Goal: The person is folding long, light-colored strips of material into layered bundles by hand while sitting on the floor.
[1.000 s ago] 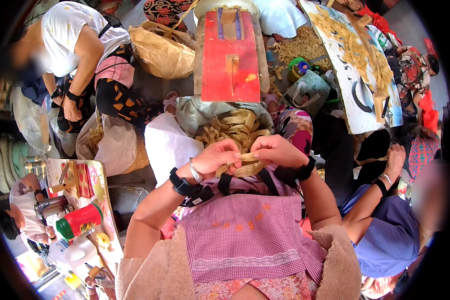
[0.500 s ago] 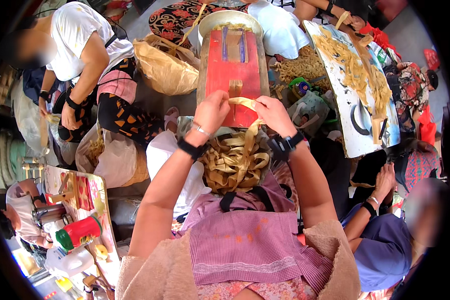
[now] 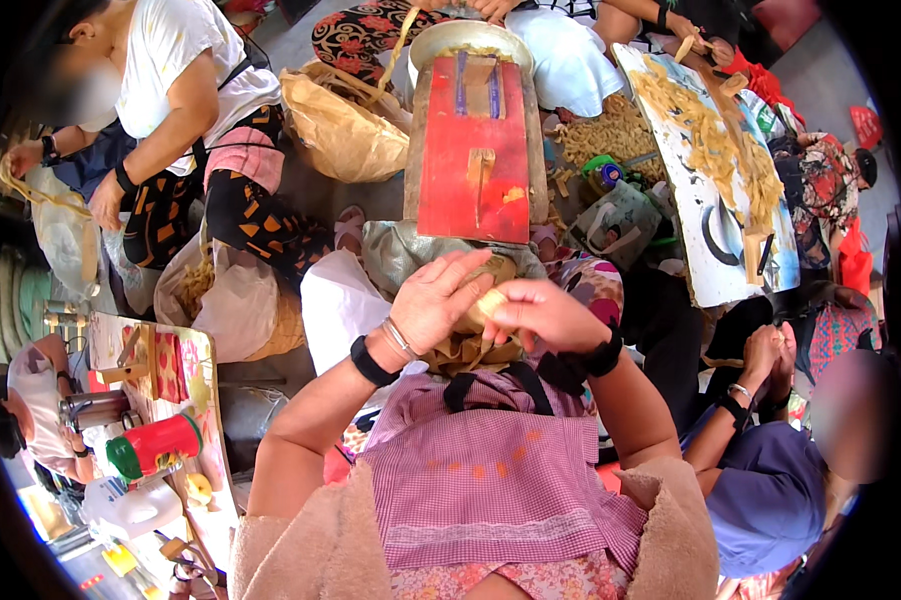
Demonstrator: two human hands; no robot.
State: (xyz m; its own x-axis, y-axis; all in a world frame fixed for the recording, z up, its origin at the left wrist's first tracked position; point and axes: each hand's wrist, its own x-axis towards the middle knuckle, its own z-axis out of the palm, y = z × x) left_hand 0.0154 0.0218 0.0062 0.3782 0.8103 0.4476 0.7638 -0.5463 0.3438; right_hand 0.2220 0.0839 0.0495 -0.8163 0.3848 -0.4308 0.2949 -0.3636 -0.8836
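Observation:
Over my lap, my right hand (image 3: 550, 315) pinches a small pale-yellow folded strip (image 3: 489, 303) between thumb and fingers. My left hand (image 3: 432, 300) is beside it, its fingers stretched out flat and lying close against the strip; whether they touch it I cannot tell. Beneath both hands sits a pile of loose, flat yellowish strips (image 3: 465, 356) in a grey plastic bag (image 3: 400, 245), mostly covered by my hands. Just beyond them is a red board (image 3: 445, 205) with a small upright wooden block (image 3: 481, 160) fixed on it.
A round metal basin (image 3: 425, 42) stands behind the red board. A tan bag (image 3: 345, 135) lies left of it, and a white board (image 3: 685, 200) covered with yellow pieces tilts at right. Co-workers sit on both sides. At lower left stands a small table (image 3: 210, 400) with a red jar (image 3: 165, 446).
Both hands have come back from over the red board to my lap. The strip stretched between them is now a compact piece in my right fingers, and my left fingers have straightened.

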